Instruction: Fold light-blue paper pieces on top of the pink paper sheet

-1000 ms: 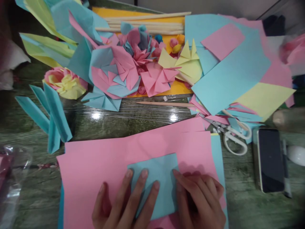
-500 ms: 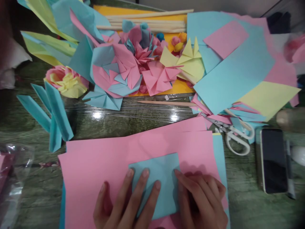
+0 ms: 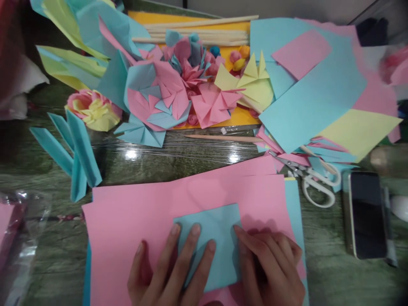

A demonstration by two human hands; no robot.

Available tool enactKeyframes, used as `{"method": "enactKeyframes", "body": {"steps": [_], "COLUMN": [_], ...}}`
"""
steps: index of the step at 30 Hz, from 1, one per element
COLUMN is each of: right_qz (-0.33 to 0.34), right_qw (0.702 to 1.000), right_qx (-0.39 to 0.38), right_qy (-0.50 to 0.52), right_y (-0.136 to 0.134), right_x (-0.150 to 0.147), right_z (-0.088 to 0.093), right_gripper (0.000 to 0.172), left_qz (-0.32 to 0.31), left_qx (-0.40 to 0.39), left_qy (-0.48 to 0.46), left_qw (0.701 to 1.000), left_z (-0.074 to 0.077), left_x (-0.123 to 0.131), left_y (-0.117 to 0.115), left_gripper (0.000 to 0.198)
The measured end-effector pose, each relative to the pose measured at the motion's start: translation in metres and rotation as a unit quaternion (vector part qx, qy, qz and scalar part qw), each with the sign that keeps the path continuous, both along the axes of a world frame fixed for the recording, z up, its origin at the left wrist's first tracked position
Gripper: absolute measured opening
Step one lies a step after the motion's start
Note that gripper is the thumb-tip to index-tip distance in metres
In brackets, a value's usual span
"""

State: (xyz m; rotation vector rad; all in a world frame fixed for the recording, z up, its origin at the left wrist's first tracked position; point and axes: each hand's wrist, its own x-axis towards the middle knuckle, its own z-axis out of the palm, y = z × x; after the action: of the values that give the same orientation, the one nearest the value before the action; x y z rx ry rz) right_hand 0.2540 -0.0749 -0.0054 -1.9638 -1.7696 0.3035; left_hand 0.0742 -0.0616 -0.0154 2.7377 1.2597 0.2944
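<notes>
A small folded blue paper (image 3: pixel 216 238) lies on a stack of pink sheets (image 3: pixel 149 212) at the near edge of the table. My left hand (image 3: pixel 172 272) lies flat with its fingers stretched out, three fingertips pressing on the blue paper's left part. Pressed against the paper's right edge is my right hand (image 3: pixel 270 267), its index finger along that edge and the other fingers curled under. Neither hand grips anything.
Folded paper flowers (image 3: pixel 178 91) in pink, blue and yellow, wooden sticks (image 3: pixel 194 25) and loose coloured sheets (image 3: pixel 312 93) fill the far side. Blue folded strips (image 3: pixel 75 153) lie at the left. White-handled scissors (image 3: pixel 309 178), a phone (image 3: pixel 366 214) and a pen (image 3: pixel 389 229) sit at the right.
Both hands stay in place on the blue paper. The view has shifted slightly, moving everything a little to the right.
</notes>
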Motion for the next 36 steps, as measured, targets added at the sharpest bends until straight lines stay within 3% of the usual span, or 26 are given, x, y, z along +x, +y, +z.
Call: {"method": "enactKeyframes", "body": {"steps": [15, 22, 36], "right_qz": [0.021, 0.039, 0.032], "right_qw": [1.000, 0.999, 0.999], "right_qx": [-0.003, -0.007, -0.008], "right_qy": [-0.020, -0.026, -0.040], "right_y": [-0.001, -0.003, -0.007], "right_x": [0.003, 0.003, 0.002], "right_z": [0.002, 0.002, 0.002], "right_gripper": [0.019, 0.019, 0.020], "left_qz": [0.006, 0.044, 0.044], "left_qx": [-0.058, -0.115, -0.109], "left_qy": [0.005, -0.016, 0.002], "left_qw": [0.998, 0.992, 0.993], "left_z": [0.010, 0.019, 0.022], "left_x": [0.001, 0.003, 0.001], "left_y": [0.000, -0.002, -0.009], "left_gripper": [0.058, 0.058, 0.056]}}
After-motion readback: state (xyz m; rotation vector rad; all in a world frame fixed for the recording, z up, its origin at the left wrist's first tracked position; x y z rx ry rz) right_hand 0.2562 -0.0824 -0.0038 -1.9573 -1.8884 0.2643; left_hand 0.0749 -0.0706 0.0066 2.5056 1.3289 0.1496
